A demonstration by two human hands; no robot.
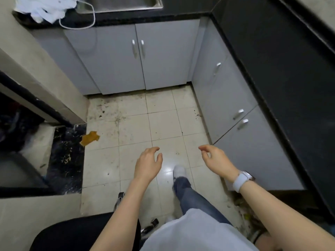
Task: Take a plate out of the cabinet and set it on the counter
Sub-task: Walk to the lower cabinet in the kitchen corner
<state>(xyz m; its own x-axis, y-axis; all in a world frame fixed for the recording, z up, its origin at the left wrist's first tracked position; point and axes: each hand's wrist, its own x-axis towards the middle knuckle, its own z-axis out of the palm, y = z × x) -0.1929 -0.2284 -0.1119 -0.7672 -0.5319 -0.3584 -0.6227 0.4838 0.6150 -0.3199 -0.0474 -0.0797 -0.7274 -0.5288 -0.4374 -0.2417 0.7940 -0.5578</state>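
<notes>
Both hands hang empty, the left hand (148,160) and right hand (214,158) each with a released grip. No plate shows; all cabinet doors (139,57) are shut. Best reach for a handle (133,48) and pull gently.

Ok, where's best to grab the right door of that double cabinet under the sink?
Probably the upright metal handle near the right door's inner edge. Come at it front-on, fingers hooked behind the bar, pulling toward you; the hinges likely sit along the far edge.

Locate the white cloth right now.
Head view, top left: the white cloth lies on the black counter, left of the steel sink.
</notes>
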